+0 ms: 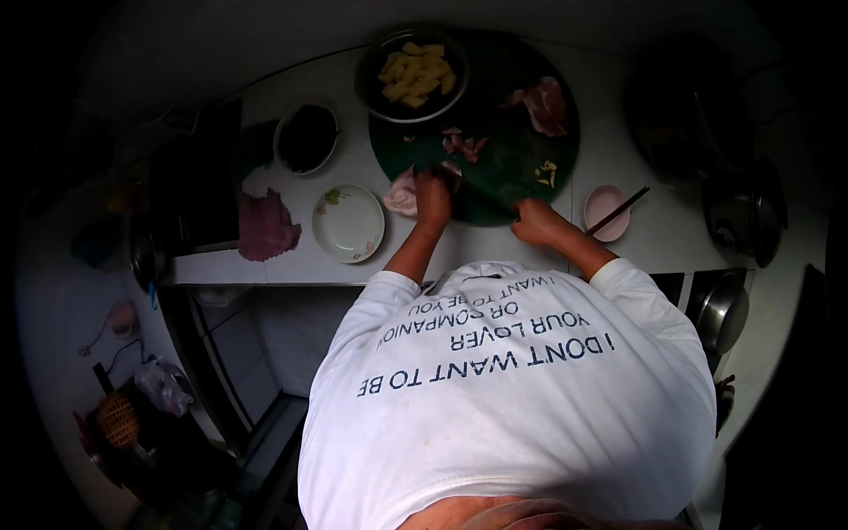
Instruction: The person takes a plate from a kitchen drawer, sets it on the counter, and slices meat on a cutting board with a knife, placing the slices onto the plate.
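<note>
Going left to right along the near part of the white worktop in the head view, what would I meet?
Crumpled pinkish cloth, round white plate with floral decoration, left hand, right hand, round pale pink bowl.

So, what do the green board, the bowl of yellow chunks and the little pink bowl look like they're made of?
Green board: probably plastic, matte, judging by its even, flat color.
Bowl of yellow chunks: likely stainless steel, from the thin, gray, shiny rim.
Little pink bowl: smooth and pale; ceramic or plastic, I can't tell.
</note>
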